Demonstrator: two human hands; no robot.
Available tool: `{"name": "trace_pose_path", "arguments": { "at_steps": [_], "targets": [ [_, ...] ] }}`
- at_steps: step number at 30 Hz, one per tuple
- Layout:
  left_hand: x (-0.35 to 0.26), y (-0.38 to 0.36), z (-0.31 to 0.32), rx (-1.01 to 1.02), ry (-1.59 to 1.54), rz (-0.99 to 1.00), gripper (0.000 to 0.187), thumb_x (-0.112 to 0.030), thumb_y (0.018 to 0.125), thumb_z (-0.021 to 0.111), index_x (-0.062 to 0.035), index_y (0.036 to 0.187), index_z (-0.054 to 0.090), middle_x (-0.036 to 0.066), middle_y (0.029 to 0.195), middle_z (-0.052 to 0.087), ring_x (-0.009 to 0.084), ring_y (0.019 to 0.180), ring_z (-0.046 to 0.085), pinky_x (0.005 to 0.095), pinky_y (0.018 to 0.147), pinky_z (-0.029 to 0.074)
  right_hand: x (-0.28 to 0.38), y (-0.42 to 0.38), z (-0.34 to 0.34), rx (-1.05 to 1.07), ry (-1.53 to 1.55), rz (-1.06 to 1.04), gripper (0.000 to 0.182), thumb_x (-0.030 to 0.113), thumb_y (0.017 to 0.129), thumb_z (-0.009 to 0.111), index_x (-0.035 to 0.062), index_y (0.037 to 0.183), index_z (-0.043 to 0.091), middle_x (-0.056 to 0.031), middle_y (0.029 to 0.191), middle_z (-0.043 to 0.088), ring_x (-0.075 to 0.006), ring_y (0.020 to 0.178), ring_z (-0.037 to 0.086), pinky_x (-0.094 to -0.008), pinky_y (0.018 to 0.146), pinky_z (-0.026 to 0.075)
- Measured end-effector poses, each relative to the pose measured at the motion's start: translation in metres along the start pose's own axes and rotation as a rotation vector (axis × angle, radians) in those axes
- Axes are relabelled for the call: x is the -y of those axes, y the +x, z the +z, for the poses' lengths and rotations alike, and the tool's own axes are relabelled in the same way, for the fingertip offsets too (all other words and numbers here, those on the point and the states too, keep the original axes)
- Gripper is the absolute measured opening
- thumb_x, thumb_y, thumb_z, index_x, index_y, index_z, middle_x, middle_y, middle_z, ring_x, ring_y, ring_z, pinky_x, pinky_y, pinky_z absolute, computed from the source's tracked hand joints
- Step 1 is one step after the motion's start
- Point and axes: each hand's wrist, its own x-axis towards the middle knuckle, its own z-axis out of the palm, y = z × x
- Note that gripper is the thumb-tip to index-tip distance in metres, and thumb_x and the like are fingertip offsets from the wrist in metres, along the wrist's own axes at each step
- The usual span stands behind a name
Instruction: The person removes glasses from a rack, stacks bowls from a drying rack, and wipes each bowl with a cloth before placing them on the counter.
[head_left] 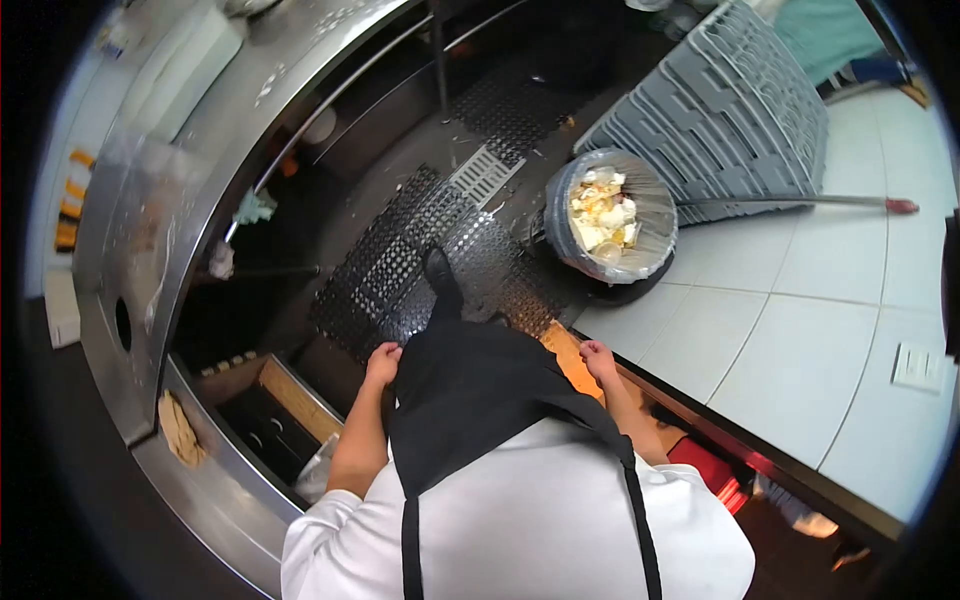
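My left hand (pixel 383 361) hangs low beside the left edge of the black apron (pixel 475 390) I wear, its fingers curled in and nothing showing in them. On the other side, my right hand (pixel 598 358) is also curled, a little apart from the apron, with no object visible in it. Beyond the right hand stands a bin (pixel 640 245) lined with a clear bag and filled with food scraps. A dark shoe (pixel 440 275) shows past the apron on the black perforated floor mat (pixel 385 245).
A steel counter (pixel 215 160) curves along the left, with a tan cloth (pixel 180 430) on its lower part. Grey plastic racks (pixel 715 110) lean by the tiled wall (pixel 730 330) at right, a long pole (pixel 800 199) across them. A floor grate (pixel 485 178) lies ahead.
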Motion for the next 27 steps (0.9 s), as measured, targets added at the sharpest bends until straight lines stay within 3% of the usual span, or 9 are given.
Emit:
{"name": "trace_pose_path", "arguments": {
  "at_steps": [3,8,9,13,16,17,20,27],
  "targets": [
    [0.021,0.008,-0.002,-0.001,0.003,-0.017,0.037,-0.029,0.089,0.067,-0.0078,0.120,0.066,0.013,0.114,0.069,0.0253,0.107,0.066,0.0358,0.092,0.049,0.020,-0.004,0.009,-0.024,0.015,-0.035,0.018,0.020,0.093,0.062,0.0027,0.099,0.063,0.0002,0.081,0.061,-0.0096,0.070,0.053,-0.0250,0.066,0.045],
    [0.030,0.012,-0.014,0.027,-0.085,-0.108,0.034,-0.024,0.089,0.068,-0.0047,0.117,0.066,0.009,0.103,0.071,0.0180,0.092,0.066,0.0326,0.082,0.052,-0.004,0.003,0.025,-0.054,-0.005,-0.047,0.016,0.019,0.092,0.062,0.0034,0.093,0.064,0.0011,0.077,0.061,-0.0095,0.069,0.052,-0.0254,0.065,0.044],
    [0.036,0.020,-0.014,0.037,-0.112,-0.135,0.033,-0.024,0.089,0.068,-0.0042,0.116,0.065,0.008,0.101,0.071,0.0170,0.090,0.066,0.0319,0.080,0.052,-0.039,0.023,0.032,-0.036,0.039,-0.076,0.016,0.019,0.092,0.063,0.0038,0.091,0.065,0.0005,0.076,0.061,-0.0100,0.069,0.053,-0.0262,0.065,0.045],
    [0.015,0.018,-0.020,0.031,-0.119,-0.083,0.033,-0.023,0.090,0.068,-0.0045,0.117,0.066,0.007,0.100,0.071,0.0156,0.086,0.066,0.0305,0.077,0.053,-0.047,-0.005,0.034,-0.065,0.111,0.030,0.015,0.019,0.091,0.065,0.0044,0.092,0.066,-0.0017,0.077,0.062,-0.0106,0.068,0.054,-0.0267,0.066,0.046],
    [-0.012,0.012,-0.022,0.048,-0.082,-0.085,0.033,-0.023,0.090,0.068,-0.0054,0.118,0.066,0.008,0.101,0.071,0.0160,0.086,0.066,0.0309,0.077,0.053,-0.056,-0.018,0.031,-0.066,0.091,0.064,0.016,0.020,0.091,0.066,0.0040,0.093,0.066,-0.0031,0.078,0.064,-0.0116,0.068,0.056,-0.0277,0.065,0.047],
    [0.001,0.026,-0.016,0.014,0.008,-0.012,0.035,-0.024,0.090,0.067,-0.0053,0.119,0.065,0.009,0.105,0.071,0.0179,0.091,0.067,0.0321,0.081,0.053,-0.061,-0.019,0.031,-0.074,0.096,0.074,0.017,0.020,0.091,0.066,0.0039,0.093,0.066,-0.0036,0.078,0.064,-0.0120,0.068,0.056,-0.0280,0.064,0.047],
    [-0.023,0.015,-0.018,0.044,-0.050,-0.031,0.037,-0.026,0.089,0.068,-0.0054,0.120,0.065,0.011,0.109,0.071,0.0215,0.099,0.067,0.0338,0.088,0.051,-0.072,-0.017,0.035,-0.081,0.105,0.093,0.017,0.021,0.091,0.066,0.0037,0.095,0.066,-0.0045,0.078,0.065,-0.0129,0.068,0.057,-0.0287,0.063,0.048],
    [-0.013,0.024,-0.014,0.026,0.045,-0.010,0.039,-0.029,0.088,0.067,-0.0066,0.119,0.066,0.014,0.115,0.069,0.0270,0.108,0.065,0.0362,0.093,0.049,-0.056,-0.015,0.038,-0.053,0.116,0.076,0.021,0.024,0.092,0.065,0.0031,0.097,0.064,-0.0042,0.081,0.065,-0.0127,0.070,0.057,-0.0284,0.065,0.048]
  ]
}}
